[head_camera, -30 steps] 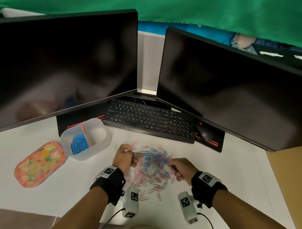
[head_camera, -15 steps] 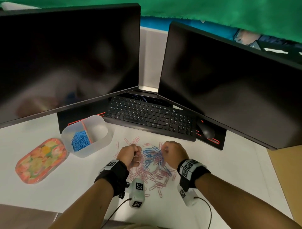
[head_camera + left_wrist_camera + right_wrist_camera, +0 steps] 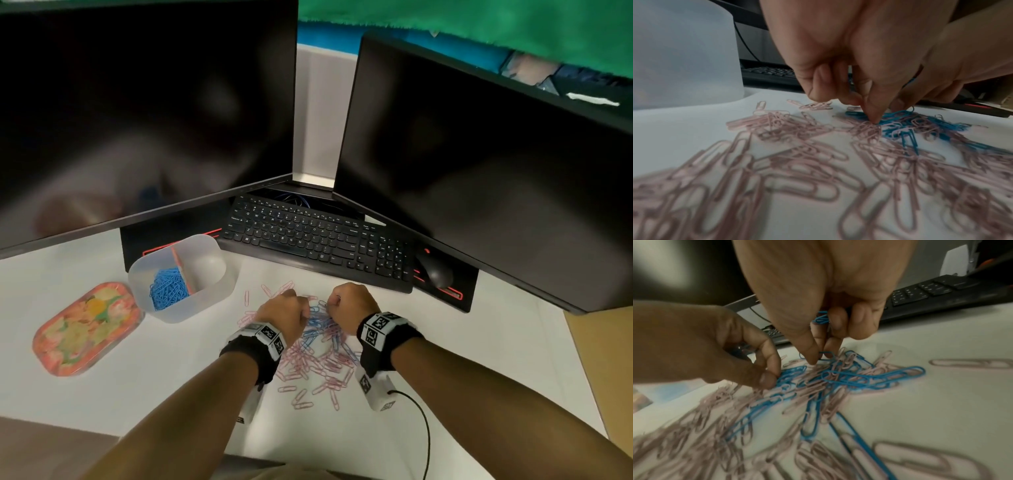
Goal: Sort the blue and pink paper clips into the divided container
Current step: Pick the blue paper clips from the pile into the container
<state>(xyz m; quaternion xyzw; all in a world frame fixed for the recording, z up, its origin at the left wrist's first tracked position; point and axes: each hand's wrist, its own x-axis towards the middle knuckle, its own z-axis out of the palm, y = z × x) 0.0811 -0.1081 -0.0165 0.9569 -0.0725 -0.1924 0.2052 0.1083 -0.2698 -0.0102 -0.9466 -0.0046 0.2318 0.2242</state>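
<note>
Paper clips, blue and pink: mixed loose heap on the white table, middle of the near half, in front of the keyboard.

Divided container: one, translucent, two compartments, toward the table's left side. Left compartment holds a heap of blue clips; right compartment looks empty.

Progress, as judged: blue partly sorted, pink not begun. Pink clips on the table far outnumber the blue; both too many and too tangled to count.

Left hand: fingers curled, tips pinching at blue clips at the heap's far edge; whether one is gripped cannot be told.

Right hand: fingers curled, blue clips gathered in the palm, thumb and forefinger pinching another.

Floral lid: one, near the left edge.
</note>
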